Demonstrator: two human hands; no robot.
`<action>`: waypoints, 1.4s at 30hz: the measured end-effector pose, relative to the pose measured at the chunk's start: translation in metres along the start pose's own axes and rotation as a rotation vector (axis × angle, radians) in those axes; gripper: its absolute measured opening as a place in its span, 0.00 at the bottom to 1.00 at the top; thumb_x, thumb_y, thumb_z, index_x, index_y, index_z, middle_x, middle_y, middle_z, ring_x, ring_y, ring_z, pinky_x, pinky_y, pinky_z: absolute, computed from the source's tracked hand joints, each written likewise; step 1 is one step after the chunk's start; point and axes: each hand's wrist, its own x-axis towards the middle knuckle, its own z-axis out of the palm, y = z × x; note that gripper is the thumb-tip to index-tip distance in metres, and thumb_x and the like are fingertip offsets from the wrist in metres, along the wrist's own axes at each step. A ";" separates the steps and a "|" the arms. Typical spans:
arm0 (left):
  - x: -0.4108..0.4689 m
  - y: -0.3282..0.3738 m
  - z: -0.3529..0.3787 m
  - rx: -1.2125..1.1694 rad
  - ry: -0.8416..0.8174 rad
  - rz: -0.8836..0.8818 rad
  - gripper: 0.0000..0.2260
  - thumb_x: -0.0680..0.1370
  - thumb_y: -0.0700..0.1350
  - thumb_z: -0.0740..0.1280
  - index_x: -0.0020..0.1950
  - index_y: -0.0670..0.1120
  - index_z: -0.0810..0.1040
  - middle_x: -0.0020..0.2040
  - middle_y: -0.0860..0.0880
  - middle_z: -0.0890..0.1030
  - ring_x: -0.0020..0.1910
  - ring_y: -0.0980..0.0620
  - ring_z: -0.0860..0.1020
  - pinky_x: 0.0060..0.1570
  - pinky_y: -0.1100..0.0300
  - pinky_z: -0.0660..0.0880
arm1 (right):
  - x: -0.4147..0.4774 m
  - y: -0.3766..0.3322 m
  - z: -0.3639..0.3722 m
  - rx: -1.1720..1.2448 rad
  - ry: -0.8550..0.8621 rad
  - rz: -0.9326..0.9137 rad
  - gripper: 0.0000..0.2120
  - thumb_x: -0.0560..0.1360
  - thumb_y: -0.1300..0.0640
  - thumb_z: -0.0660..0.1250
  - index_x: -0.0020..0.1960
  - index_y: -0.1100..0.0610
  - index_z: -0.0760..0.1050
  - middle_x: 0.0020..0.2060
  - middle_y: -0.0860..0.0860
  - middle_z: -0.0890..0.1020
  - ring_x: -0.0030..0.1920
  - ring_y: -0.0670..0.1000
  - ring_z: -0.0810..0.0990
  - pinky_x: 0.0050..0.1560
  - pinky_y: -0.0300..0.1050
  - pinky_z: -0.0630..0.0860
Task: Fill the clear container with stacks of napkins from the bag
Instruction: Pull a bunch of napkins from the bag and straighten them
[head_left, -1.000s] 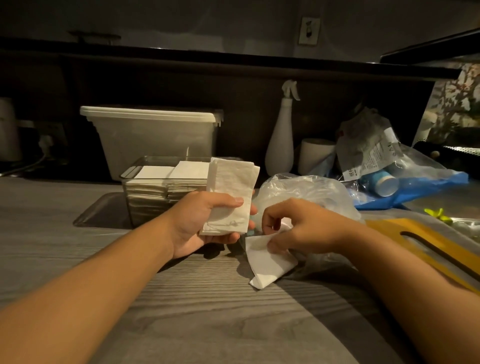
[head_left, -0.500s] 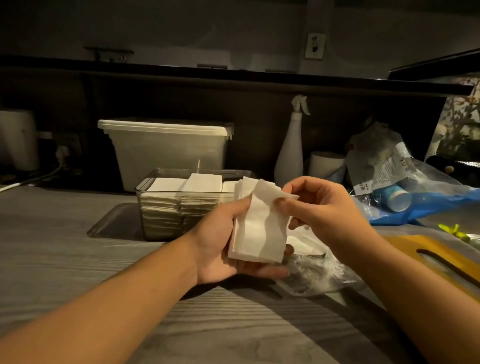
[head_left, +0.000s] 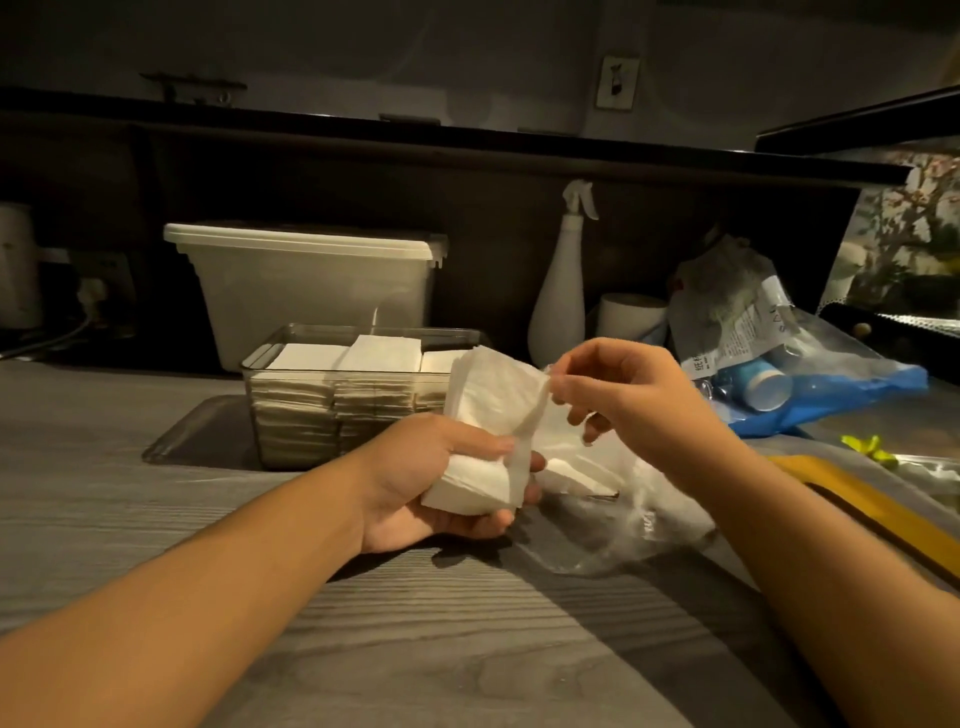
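My left hand (head_left: 421, 483) grips a small stack of white napkins (head_left: 485, 410) above the grey counter, thumb across its front. My right hand (head_left: 623, 395) pinches the top right corner of the outermost napkin between thumb and forefinger. Behind the stack stands the clear container (head_left: 291, 415), holding three rows of stacked napkins up to near its rim. The clear plastic bag (head_left: 639, 514) lies crumpled under my right hand, with a few white napkins (head_left: 571, 475) still showing inside it.
A lidded translucent bin (head_left: 311, 291) stands behind the container. A white spray bottle (head_left: 563, 291), a paper roll (head_left: 631, 317) and a blue-and-clear bag of cups (head_left: 810, 374) crowd the back right. A yellow-edged board (head_left: 872, 519) lies at the right.
My right hand left the bag and rose to the stack in my left hand, laying a napkin on it. Both hands now hold the stack slightly higher.
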 end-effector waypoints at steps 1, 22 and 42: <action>0.001 0.000 0.000 0.003 0.015 0.010 0.10 0.78 0.41 0.66 0.58 0.40 0.79 0.46 0.41 0.86 0.42 0.47 0.85 0.41 0.52 0.81 | 0.002 0.004 -0.010 -0.131 -0.037 -0.001 0.04 0.75 0.61 0.72 0.45 0.52 0.82 0.38 0.49 0.85 0.38 0.46 0.82 0.41 0.45 0.82; 0.006 -0.004 -0.004 0.055 0.055 0.144 0.10 0.75 0.30 0.67 0.52 0.42 0.80 0.50 0.39 0.85 0.54 0.40 0.83 0.40 0.53 0.82 | 0.009 0.034 -0.008 -0.806 -0.399 -0.006 0.08 0.78 0.52 0.67 0.56 0.46 0.80 0.48 0.45 0.82 0.47 0.46 0.78 0.49 0.42 0.75; 0.011 -0.007 0.000 0.046 0.030 0.163 0.12 0.77 0.32 0.66 0.58 0.43 0.77 0.54 0.42 0.85 0.52 0.42 0.84 0.39 0.51 0.83 | 0.008 0.023 -0.022 -0.509 0.012 -0.057 0.03 0.76 0.56 0.71 0.47 0.49 0.82 0.39 0.47 0.83 0.40 0.48 0.80 0.41 0.45 0.78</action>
